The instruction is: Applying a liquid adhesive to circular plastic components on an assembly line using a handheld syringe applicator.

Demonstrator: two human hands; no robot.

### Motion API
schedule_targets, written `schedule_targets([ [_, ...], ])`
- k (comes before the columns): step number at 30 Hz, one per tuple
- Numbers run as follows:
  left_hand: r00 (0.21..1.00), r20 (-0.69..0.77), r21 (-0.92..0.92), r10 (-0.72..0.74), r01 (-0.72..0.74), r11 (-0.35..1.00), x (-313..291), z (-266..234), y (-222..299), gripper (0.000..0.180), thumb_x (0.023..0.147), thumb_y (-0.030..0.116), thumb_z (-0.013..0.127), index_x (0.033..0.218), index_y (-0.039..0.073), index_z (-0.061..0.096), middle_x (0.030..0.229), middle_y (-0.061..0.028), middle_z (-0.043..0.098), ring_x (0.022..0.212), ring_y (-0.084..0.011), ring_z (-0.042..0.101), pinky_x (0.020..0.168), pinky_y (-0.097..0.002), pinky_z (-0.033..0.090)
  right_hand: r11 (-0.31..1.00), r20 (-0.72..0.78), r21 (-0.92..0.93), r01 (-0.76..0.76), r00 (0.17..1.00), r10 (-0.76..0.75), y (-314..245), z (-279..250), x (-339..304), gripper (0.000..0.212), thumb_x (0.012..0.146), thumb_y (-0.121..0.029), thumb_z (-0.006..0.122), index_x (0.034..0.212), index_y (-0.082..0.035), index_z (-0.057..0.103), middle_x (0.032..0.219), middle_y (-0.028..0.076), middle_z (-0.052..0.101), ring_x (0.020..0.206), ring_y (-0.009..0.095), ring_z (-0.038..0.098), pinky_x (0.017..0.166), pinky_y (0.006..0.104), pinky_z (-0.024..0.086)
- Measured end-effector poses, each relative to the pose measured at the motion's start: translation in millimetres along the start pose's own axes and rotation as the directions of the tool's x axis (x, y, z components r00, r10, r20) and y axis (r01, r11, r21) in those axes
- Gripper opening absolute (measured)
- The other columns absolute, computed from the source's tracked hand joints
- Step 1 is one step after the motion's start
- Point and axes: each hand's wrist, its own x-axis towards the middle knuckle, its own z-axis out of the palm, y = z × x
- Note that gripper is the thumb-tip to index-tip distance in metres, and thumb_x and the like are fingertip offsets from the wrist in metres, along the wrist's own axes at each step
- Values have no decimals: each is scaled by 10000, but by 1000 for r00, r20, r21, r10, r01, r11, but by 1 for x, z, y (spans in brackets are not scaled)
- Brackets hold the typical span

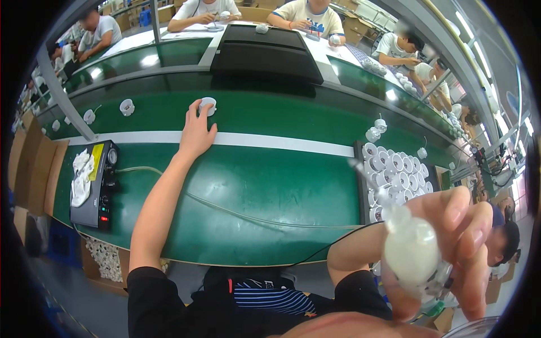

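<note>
My left hand (197, 130) reaches forward over the green belt. Its fingertips touch the near left side of a white round plastic cup (209, 105), and the thumb stands apart from it. Close to the camera, my right hand (459, 242) is closed round a dispensing syringe (411, 253) with a milky white barrel. The syringe's clear nozzle points up and left, and it is blurred. Beyond that hand, a dark tray (360, 186) holds many similar white cups (400, 180), partly hidden by the hand and syringe.
A black control box (101, 186) with a white rag (82, 176) stands at left, and a thin hose (253, 218) crosses the green table (282, 180). More white cups (127, 107) sit on the belt. A black panel (265, 53) lies beyond; co-workers (313, 19) sit across.
</note>
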Motion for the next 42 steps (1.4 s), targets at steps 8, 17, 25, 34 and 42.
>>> schedule_targets([
  [8,1000,14,-14,12,-11,1000,12,-4,2,579,894,108,709,1431,94,494,1532,-179,372,1371,-418,459,1095,-491,476,999,13,-20,-42,999,43,-11,-4,7,587,850,-302,853,1390,-422,657,1378,-209,632,1195,167,487,936,339,404],
  [17,1000,0,-31,22,-22,999,8,1,7,574,902,106,700,1436,99,491,1539,-163,368,1391,-411,451,1101,-488,476,990,24,-23,-136,990,136,-24,-4,11,567,875,-257,843,1392,-407,661,1327,-225,664,1143,129,510,893,302,434],
  [25,1000,8,14,22,-22,1000,2,-8,-1,574,903,110,703,1436,106,490,1534,-154,371,1389,-404,458,1089,-485,488,997,-9,5,-77,997,77,-18,8,6,496,918,-260,809,1371,-411,676,1259,-228,686,1096,106,522,870,281,447],
  [34,1000,10,18,21,-21,1000,7,-7,-2,568,901,114,708,1427,105,494,1529,-156,378,1370,-410,469,1084,-499,488,969,72,-158,-189,977,202,-26,11,7,223,990,-430,638,1178,-375,745,1165,-195,671,1072,148,511,858,319,439],
  [42,999,-2,-6,36,-36,999,4,-4,1,562,896,108,710,1417,108,500,1525,-155,380,1374,-411,463,1068,-505,500,963,46,-178,-202,976,213,-32,17,10,179,976,-419,652,1090,-312,739,1104,-145,664,1049,176,506,847,336,424],
])
